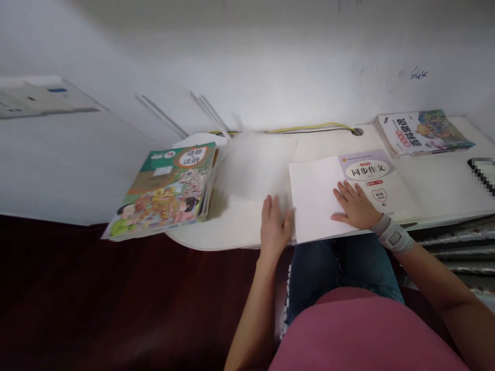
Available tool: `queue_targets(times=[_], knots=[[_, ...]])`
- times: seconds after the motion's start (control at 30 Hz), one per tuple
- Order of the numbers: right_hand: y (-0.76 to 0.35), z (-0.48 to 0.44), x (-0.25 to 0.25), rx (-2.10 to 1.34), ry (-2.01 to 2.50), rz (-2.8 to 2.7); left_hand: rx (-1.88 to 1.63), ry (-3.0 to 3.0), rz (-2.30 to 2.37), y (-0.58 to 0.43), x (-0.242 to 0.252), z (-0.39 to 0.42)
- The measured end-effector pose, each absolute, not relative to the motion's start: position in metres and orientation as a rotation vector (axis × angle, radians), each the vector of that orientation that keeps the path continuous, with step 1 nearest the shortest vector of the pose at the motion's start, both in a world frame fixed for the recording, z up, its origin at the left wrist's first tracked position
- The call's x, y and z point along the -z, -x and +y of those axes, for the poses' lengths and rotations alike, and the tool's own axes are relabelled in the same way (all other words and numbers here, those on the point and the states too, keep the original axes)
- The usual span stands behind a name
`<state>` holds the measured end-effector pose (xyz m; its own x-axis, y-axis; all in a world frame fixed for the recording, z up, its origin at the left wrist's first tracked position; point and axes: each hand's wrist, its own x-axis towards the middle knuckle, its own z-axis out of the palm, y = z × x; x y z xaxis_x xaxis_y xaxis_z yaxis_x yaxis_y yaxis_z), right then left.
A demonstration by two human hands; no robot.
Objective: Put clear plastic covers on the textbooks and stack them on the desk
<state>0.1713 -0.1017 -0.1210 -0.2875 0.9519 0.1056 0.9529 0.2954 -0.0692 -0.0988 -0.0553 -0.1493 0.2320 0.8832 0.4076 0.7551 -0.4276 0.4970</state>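
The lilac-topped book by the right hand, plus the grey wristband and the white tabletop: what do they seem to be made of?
Lilac-topped book: paper, with a smooth printed cover; its thin profile and crisp lettering suggest that. Grey wristband: probably fabric, matte and wrapped snugly round the wrist. White tabletop: perhaps laminated or painted board, being smooth and evenly pale; its core doesn't show.

The bare right hand [358,207] lies spread across a lilac-and-white paper book [394,193] and its blank white flap [315,201]. The bare left hand [275,226] rests beside the flap, near a blurred, pale sheet [255,165]. 2 book stacks, green-and-orange-topped [166,188] and white-topped with pictures [425,132], flank them on the white desk [197,238].
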Motion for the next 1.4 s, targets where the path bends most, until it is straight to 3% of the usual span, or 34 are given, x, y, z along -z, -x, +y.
queue_targets(times=[0.23, 0.5, 0.7, 0.83, 0.93, 1.17, 1.27, 1.4], knots=[[-0.167, -0.1, 0.119, 0.054, 1.682, -2.46, -0.901, -2.014, 1.773, 0.112, 0.136, -0.046], [-0.134, -0.165, 0.138, 0.126, 1.722, -2.185, -1.29, -1.388, 1.197, 0.107, 0.085, -0.059], [-0.15, -0.171, 0.141, -0.267, 1.494, -1.995, -1.392, -1.438, 0.831, 0.069, 0.026, -0.095], [-0.18, -0.166, 0.132, -0.528, 1.521, -1.54, -1.407, -1.868, 0.856, 0.032, 0.038, -0.092], [-0.206, -0.165, 0.128, -0.539, 1.541, -1.23, -1.183, -2.236, 1.065, 0.009, 0.07, -0.068], [-0.261, -0.15, 0.129, -0.577, 1.65, -1.109, -0.078, -2.606, 1.38, -0.03, 0.114, -0.025], [-0.293, -0.126, 0.128, -0.466, 1.868, -1.13, 0.045, -2.715, 1.409, -0.033, 0.115, -0.035], [-0.335, -0.085, 0.121, -0.401, 1.951, -1.104, -0.076, -2.71, 1.394, -0.024, 0.109, -0.035]])
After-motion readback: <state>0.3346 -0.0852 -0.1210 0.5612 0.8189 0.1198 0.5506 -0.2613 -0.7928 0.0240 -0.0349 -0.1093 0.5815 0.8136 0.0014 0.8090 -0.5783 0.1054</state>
